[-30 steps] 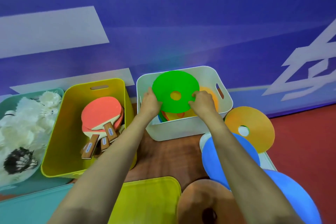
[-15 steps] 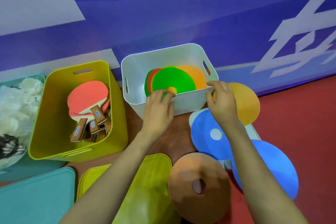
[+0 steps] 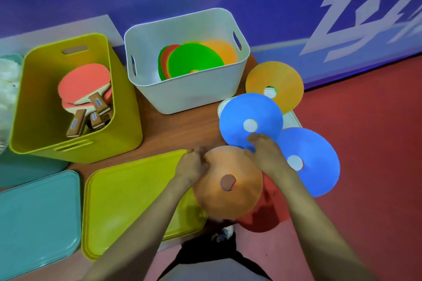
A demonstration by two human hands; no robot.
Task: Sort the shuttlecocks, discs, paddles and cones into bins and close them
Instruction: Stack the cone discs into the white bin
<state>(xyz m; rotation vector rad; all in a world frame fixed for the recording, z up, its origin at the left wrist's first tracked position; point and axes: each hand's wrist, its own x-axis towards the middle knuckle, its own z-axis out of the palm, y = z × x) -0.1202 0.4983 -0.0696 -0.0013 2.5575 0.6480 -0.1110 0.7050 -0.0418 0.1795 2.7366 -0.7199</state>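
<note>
Head view showed a pale orange disc [image 3: 228, 191] at the near edge of the wooden surface [image 3: 180, 130], held by both hands at its far rim. The left grip [image 3: 193, 164] had its fingers curled onto the rim's left part. The right grip [image 3: 266, 155] curled onto the right part, its fingertips reaching over the near edge of a blue disc [image 3: 246, 109]. The pale orange disc overlapped a yellow lid [image 3: 127, 201] on its left and a red disc [image 3: 267, 217] beneath its right side. A second blue disc [image 3: 317, 171] lay to the right. An amber disc [image 3: 283, 75] lay beyond the first blue disc, both resting on a white lid [image 3: 293, 118]. Farther back stood a white bin [image 3: 189, 96] holding a green disc [image 3: 194, 59] atop other discs. Left of it a yellow bin [image 3: 123, 125] held paddles [image 3: 84, 80]. A teal lid [image 3: 34, 217] lay at the near left. White shuttlecocks [image 3: 6, 80] showed at the left edge.
</note>
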